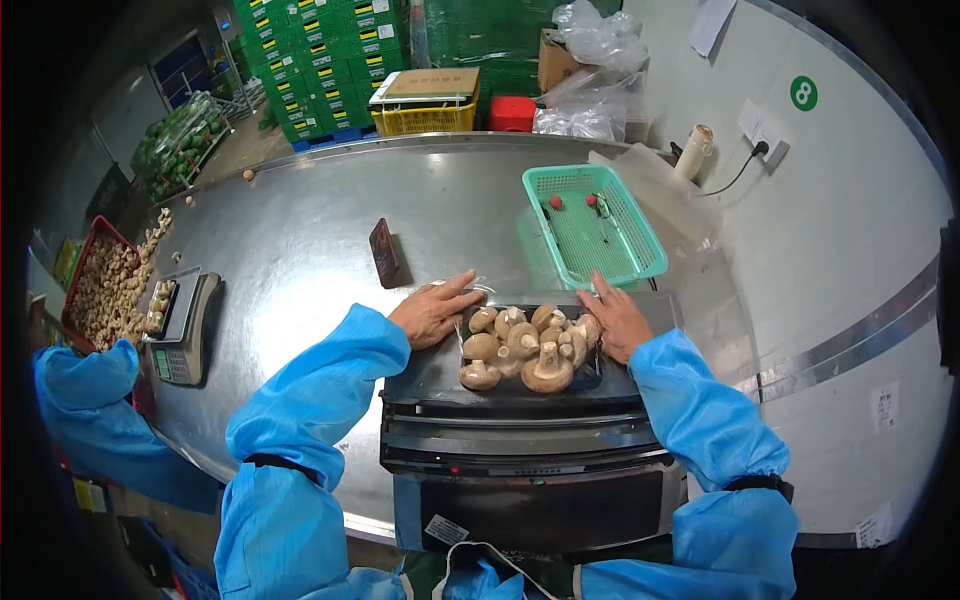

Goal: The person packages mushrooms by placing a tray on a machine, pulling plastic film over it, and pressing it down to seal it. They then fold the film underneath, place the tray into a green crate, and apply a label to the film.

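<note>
A tray of brown mushrooms [525,345] sits on top of a black wrapping machine [530,435] directly in front of me. At the tray's left side my left hand [437,310] rests with its fingers stretched forward, close to the far left corner. My right hand [617,318] is at the right side, fingers apart and pointing forward along the tray's edge. Clear film seems to lie around the mushrooms, though its edges are hard to make out. Neither hand is wrapped round anything.
Beyond the machine, a green basket [600,228] holds small red items. A dark upright block [384,253] stands on the metal table [300,215]. At left are a scale [190,330], spilled mushrooms [110,290] and a co-worker's blue sleeve [90,400]. A wall [850,200] bounds the right.
</note>
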`<state>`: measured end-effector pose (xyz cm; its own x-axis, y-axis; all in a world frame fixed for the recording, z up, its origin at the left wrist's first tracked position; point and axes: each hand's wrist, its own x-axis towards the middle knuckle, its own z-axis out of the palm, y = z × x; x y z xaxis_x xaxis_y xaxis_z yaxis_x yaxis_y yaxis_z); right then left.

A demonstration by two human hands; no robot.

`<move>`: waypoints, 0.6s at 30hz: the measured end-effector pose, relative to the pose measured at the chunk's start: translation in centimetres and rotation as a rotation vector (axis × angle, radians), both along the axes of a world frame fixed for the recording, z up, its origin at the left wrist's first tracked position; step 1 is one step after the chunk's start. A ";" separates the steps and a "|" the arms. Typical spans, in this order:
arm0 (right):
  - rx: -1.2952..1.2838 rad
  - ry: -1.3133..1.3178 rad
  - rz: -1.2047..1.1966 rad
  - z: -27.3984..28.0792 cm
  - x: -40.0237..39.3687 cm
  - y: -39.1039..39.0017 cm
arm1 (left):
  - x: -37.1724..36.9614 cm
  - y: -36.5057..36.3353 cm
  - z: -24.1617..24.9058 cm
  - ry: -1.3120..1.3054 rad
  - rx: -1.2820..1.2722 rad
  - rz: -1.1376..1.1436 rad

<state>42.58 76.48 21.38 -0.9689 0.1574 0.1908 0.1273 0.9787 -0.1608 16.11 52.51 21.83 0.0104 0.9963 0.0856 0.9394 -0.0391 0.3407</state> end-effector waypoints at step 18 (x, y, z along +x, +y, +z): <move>-0.405 0.068 -0.151 -3.3 2.5 -1.1 | 2.4 -1.1 -3.3 -0.086 0.204 0.004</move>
<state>45.08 75.39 18.07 -0.9168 0.3713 0.1471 0.2397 0.8062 -0.5410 18.55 51.37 18.57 -0.0094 0.9583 0.2857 0.9075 -0.1119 0.4050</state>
